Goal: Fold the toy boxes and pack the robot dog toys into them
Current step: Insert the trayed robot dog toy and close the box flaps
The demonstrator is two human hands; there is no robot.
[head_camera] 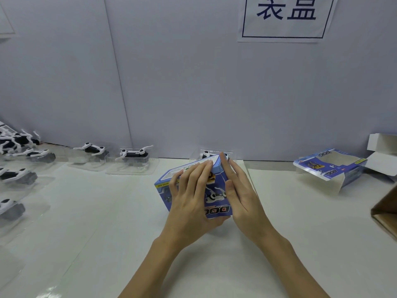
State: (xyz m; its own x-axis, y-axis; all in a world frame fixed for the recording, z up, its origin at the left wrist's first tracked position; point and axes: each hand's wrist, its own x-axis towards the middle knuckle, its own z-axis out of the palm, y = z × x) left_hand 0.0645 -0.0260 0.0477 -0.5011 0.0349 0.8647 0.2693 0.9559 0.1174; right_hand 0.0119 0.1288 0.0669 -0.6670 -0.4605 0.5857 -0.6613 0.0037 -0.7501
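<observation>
A pale grey wall panel (171, 82) backs a white worktop (107, 222), and a paper sign (285, 18) with dark blue characters hangs high on the panel toward the right. In the middle of the worktop, close to the back edge, a person holds a blue toy box (214, 190) tilted up on its near edge. The left hand (191, 198) lies over the box's front and top with straight fingers spread, its thumb tucked under the near bottom edge. The right hand (238, 190) presses flat against the box's right end, fingers straight and together. The two hands sit close to each other, with the box between them. Just behind the box, a robot dog toy in a clear tray (206, 154) peeks over its top. Along the back edge to the left stand two more toy dogs in clear trays (133, 154), and a cluster of further toy dogs (17, 147) fills the left edge. Near the right back corner an unfolded blue box (328, 164) rests with white flaps open. A brown carton's corner (386, 214) shows at the right edge.
</observation>
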